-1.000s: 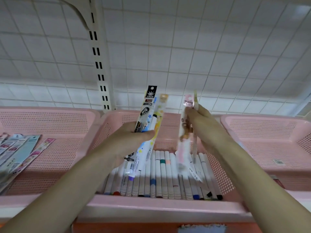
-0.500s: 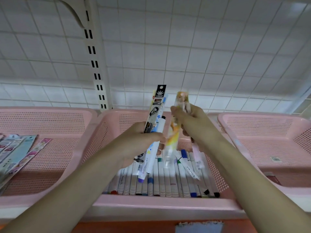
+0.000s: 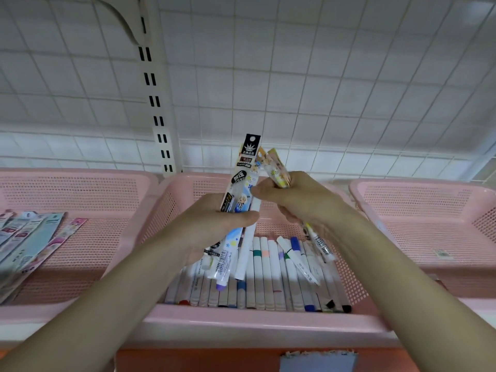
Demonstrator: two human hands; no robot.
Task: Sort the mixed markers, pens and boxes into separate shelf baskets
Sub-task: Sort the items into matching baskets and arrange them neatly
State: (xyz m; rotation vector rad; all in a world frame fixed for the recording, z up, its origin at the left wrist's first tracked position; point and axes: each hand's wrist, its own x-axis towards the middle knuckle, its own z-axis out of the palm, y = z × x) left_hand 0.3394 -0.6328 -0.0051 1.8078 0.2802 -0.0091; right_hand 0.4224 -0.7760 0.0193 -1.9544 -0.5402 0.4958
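Note:
My left hand (image 3: 214,224) grips a bundle of packaged pens (image 3: 239,200), one with a black header card, held upright over the middle pink basket (image 3: 257,322). My right hand (image 3: 303,200) touches the bundle from the right and holds more packaged pens (image 3: 277,170), their lower ends (image 3: 319,241) pointing down into the basket. A row of white markers (image 3: 271,277) with coloured caps lies side by side on the basket floor. One blue-capped marker (image 3: 296,253) lies slanted across them.
The left pink basket (image 3: 112,237) holds several flat packaged pens (image 3: 29,242) fanned at its left. The right pink basket (image 3: 429,232) shows only a small sticker on its floor. A white wire grid and slotted upright (image 3: 155,103) stand behind. An orange shelf edge (image 3: 201,359) runs below.
My right hand has moved left with its packaged pens until it meets the bundle in my left hand. The orange-patterned pack passed from the left bundle to the right hand. Both hands rose slightly.

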